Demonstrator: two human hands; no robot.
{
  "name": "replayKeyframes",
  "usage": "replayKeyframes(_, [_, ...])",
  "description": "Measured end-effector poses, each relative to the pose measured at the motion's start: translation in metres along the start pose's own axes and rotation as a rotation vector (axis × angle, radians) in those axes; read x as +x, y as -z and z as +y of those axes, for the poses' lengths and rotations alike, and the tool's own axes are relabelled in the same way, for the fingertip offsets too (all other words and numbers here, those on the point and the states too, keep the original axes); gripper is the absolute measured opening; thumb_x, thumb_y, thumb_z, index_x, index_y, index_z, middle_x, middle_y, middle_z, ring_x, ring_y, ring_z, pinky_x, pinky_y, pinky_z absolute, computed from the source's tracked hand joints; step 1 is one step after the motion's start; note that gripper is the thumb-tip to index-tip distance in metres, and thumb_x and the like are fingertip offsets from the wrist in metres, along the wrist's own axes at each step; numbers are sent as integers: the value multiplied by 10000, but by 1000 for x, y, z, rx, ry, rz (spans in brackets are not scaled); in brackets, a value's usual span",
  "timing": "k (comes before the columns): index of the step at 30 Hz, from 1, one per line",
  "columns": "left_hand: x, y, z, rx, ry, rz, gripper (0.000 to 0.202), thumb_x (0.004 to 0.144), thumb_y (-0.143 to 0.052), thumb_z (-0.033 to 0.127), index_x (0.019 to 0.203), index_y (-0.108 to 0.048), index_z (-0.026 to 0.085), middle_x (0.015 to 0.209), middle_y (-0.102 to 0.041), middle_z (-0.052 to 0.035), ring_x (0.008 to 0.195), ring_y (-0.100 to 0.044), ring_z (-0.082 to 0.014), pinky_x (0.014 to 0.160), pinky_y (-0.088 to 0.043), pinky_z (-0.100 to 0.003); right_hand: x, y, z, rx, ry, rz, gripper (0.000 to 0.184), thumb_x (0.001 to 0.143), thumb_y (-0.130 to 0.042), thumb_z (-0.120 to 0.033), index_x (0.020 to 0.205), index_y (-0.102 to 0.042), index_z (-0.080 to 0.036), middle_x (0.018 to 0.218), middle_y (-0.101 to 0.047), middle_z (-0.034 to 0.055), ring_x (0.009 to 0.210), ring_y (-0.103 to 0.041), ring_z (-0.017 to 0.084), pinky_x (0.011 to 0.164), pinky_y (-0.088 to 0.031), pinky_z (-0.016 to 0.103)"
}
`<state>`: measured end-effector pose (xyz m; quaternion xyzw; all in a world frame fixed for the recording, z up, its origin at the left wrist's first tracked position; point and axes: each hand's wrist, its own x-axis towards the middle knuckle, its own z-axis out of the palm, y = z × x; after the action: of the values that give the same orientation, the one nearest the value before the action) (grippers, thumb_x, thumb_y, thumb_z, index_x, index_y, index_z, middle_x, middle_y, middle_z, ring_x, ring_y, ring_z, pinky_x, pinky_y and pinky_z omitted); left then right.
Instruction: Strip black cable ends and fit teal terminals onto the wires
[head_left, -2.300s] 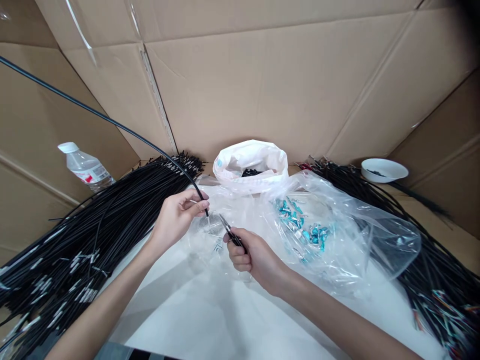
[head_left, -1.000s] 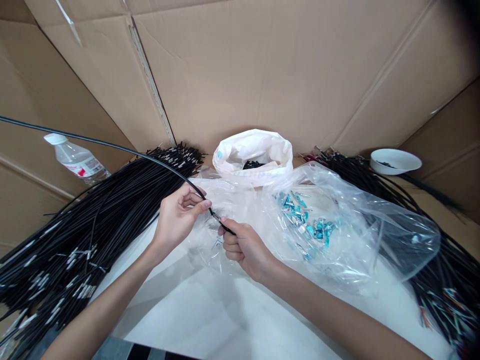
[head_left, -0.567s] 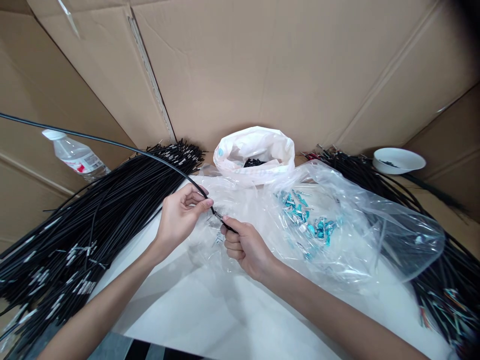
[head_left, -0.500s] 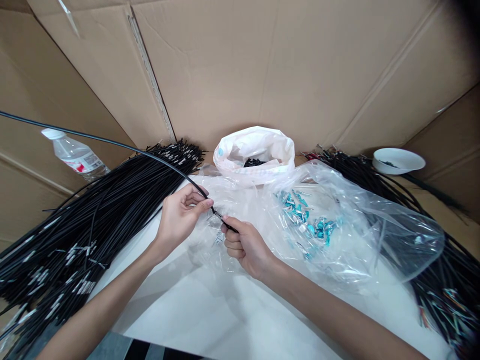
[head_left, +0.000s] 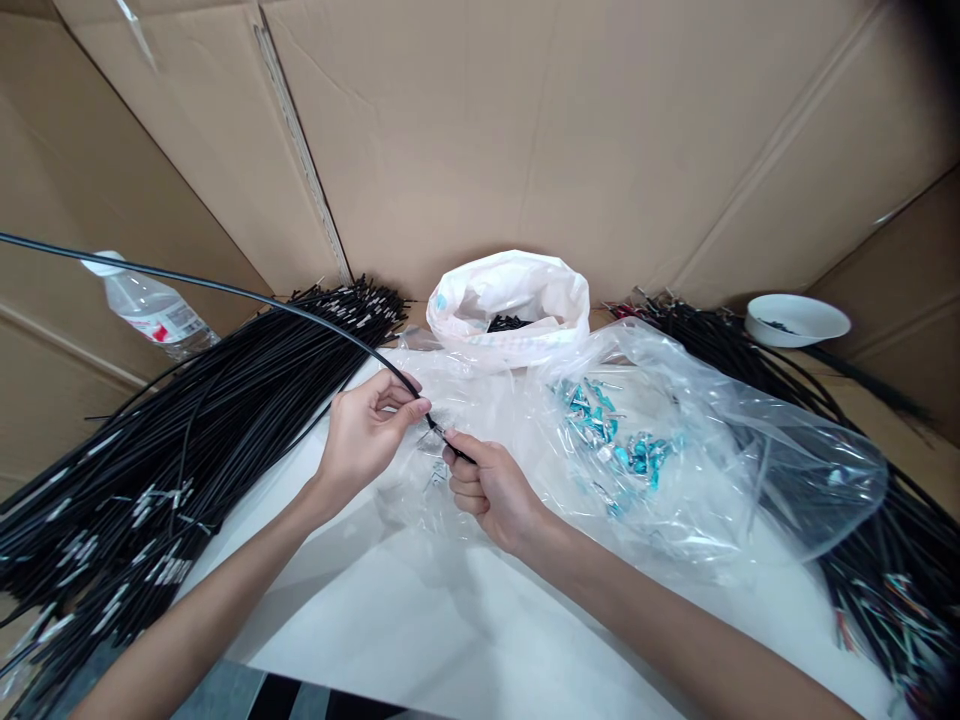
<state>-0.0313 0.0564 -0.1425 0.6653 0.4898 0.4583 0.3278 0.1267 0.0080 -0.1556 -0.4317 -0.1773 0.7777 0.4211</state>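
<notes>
My left hand [head_left: 365, 437] pinches the end of a long black cable [head_left: 225, 290] that arcs away to the upper left. My right hand [head_left: 491, 490] is closed round a small black-handled tool [head_left: 452, 447] whose tip meets the cable end between the two hands. Both hands hover over a small clear plastic bag [head_left: 420, 490] lying on the white table surface [head_left: 420, 640].
A big heap of black cables [head_left: 150, 450] fills the left; another bundle [head_left: 862, 520] runs along the right. A clear bag of teal parts [head_left: 622, 450] lies right of my hands. Behind stand a white bag [head_left: 510, 300], a water bottle [head_left: 146, 310], a white bowl [head_left: 796, 320] and cardboard walls [head_left: 525, 130].
Since 2.3 s ago my right hand has brought the tool tip up against the cable end, and the cable's arc has lowered. Over the last second the hands barely move.
</notes>
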Motion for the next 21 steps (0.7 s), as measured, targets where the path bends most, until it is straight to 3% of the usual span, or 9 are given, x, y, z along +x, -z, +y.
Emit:
replayKeyframes(7, [-2, -3, 2, -3, 27, -1, 201, 768, -780, 344, 832, -669, 190, 755, -705, -4, 710, -674, -171, 650, -530, -260, 2, -4, -2, -3, -21, 33, 398, 984, -494, -294, 604, -464, -175, 427, -166, -130, 418, -56, 39, 385, -58, 184])
replayKeyframes(13, [-2, -2, 1, 38, 14, 26, 209, 773, -771, 360, 838, -681, 184, 798, -719, -9, 700, -683, -166, 653, -546, -265, 5, -3, -1, 1, -6, 30, 363, 953, -571, -332, 637, -478, -180, 445, -177, -132, 422, -64, 37, 383, -68, 178])
replayKeyframes(21, [0, -1, -3, 53, -44, 47, 186, 773, -771, 332, 832, -684, 179, 794, -716, -9, 698, -682, -160, 627, -538, -251, 5, -1, -1, 24, -25, 43, 438, 1023, -457, -273, 598, -470, -166, 415, -169, -128, 403, -58, 34, 374, -56, 174])
